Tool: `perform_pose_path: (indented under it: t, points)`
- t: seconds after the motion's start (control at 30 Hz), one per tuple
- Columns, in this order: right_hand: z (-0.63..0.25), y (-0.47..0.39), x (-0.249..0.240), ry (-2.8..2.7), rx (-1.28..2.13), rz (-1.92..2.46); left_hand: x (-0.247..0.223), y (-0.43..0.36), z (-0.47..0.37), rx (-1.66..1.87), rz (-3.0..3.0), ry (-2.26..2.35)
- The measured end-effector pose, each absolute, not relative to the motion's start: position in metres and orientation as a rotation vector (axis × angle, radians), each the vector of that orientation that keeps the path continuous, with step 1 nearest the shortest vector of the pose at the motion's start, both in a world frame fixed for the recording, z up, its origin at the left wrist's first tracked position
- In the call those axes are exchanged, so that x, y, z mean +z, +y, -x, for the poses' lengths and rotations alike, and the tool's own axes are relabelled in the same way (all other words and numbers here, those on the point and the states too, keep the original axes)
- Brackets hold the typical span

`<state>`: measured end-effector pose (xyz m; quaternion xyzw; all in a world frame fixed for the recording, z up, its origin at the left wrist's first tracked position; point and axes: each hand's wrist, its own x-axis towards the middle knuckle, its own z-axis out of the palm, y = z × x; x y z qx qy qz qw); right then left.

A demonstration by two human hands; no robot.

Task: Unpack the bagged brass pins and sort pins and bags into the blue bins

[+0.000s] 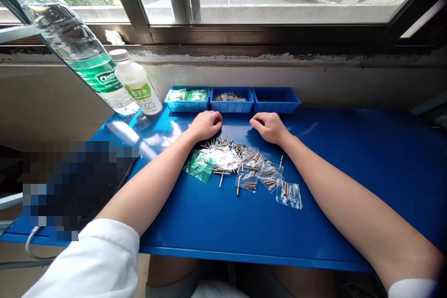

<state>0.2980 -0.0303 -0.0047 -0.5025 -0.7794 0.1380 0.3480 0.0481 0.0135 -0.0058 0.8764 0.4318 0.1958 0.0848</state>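
Note:
My left hand (206,125) rests curled on the blue table, just behind a pile of loose brass-and-silver pins (226,142). My right hand (268,126) lies loosely fisted to the right, behind the clear bags. Nothing shows in either hand, and the two are apart. Around the pile lie small clear bags with brass pieces (270,181) and a green-tinted bag (200,165). Behind my hands stand three blue bins: the left bin (186,104) holds green packets, the middle bin (231,106) clear packets, and the right bin (277,107) some small dark items.
A large water bottle (92,67) and a smaller white bottle (139,86) stand at the back left of the blue table (209,223). A dark, partly pixelated object (84,191) with a cable lies at the left edge. A window is behind.

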Motion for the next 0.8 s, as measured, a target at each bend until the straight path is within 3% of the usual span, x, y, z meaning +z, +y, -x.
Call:
perform_pose_path:
  t: [0.8]
  points:
    - [-0.291, -0.037, 0.014, -2.471, 0.496, 1.303, -0.002, 0.010, -0.049, 0.575, -2.613, 1.294]
